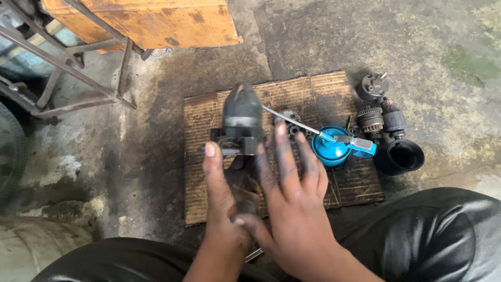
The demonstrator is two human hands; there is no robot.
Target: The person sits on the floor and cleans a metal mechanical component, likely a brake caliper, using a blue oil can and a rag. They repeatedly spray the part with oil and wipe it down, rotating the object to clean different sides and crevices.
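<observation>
A dark, greasy starter motor body stands out from between my hands over a piece of brown cardboard. My left hand grips its lower end from the left, thumb up along the flange. Over the same lower end from the right lies my right hand, its fingers spread and stained with grease. Just right of my right fingertips sits a blue oil can with a long thin metal spout that points toward the motor.
Right of the cardboard lie a black cup-shaped housing, a gear part and other dark motor parts. Small gears lie on the cardboard. A wooden box on a metal frame stands at the far left. The floor is stained concrete.
</observation>
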